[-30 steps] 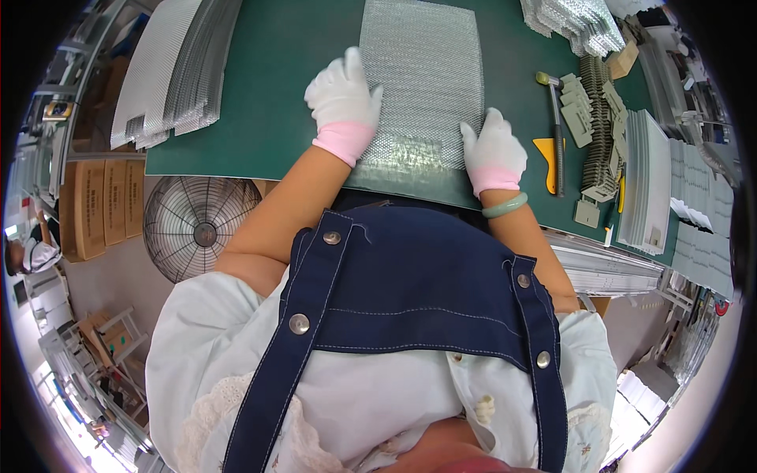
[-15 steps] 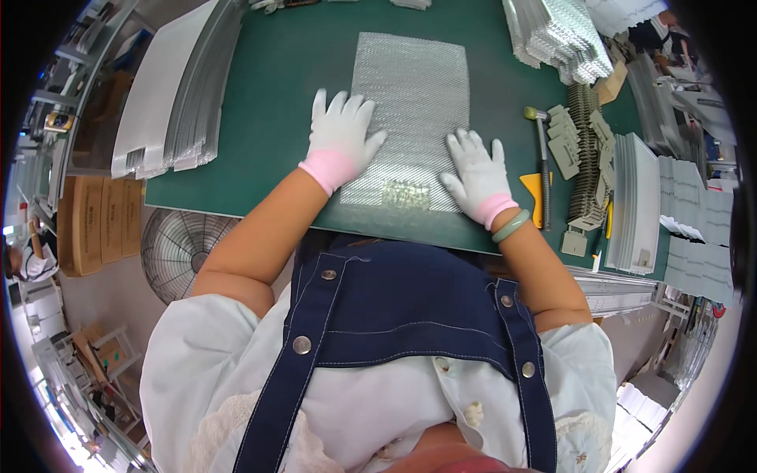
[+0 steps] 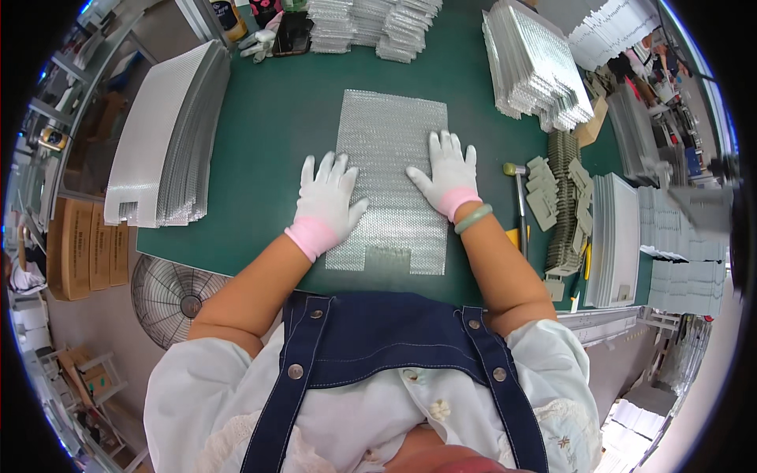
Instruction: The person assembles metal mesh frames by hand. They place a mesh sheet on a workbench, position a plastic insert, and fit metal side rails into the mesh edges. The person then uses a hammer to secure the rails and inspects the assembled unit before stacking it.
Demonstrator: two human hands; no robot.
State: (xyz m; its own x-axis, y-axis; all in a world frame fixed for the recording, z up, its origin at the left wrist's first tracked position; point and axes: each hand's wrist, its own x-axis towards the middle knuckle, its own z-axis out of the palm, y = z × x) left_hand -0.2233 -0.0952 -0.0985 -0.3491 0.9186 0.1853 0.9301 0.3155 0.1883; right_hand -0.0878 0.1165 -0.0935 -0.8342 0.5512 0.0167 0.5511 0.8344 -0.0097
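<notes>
A silver, finely textured sheet [image 3: 390, 177] lies flat on the green tabletop in front of me. Its near edge has a rectangular notch. My left hand [image 3: 330, 197], in a white glove with a pink cuff, rests flat over the sheet's left edge, fingers spread. On the right edge, higher up, lies my right hand [image 3: 448, 173], gloved the same way, fingers stretched and thumb out over the sheet. Nothing is gripped by either one. A hammer [image 3: 520, 205] with a dark handle lies to the right of my right hand.
Stacks of similar silver sheets stand at the left [image 3: 162, 134], the far middle [image 3: 371, 24] and the far right [image 3: 536, 67]. Rows of grey-green plastic parts [image 3: 564, 205] run down the right side, beside a pale sheet stack [image 3: 613, 240]. A floor fan [image 3: 175, 299] stands below the table's left edge.
My right hand has slid farther up along the sheet's right edge. The view has shifted, bringing more of the table's far side into sight. Both hands remain flat.
</notes>
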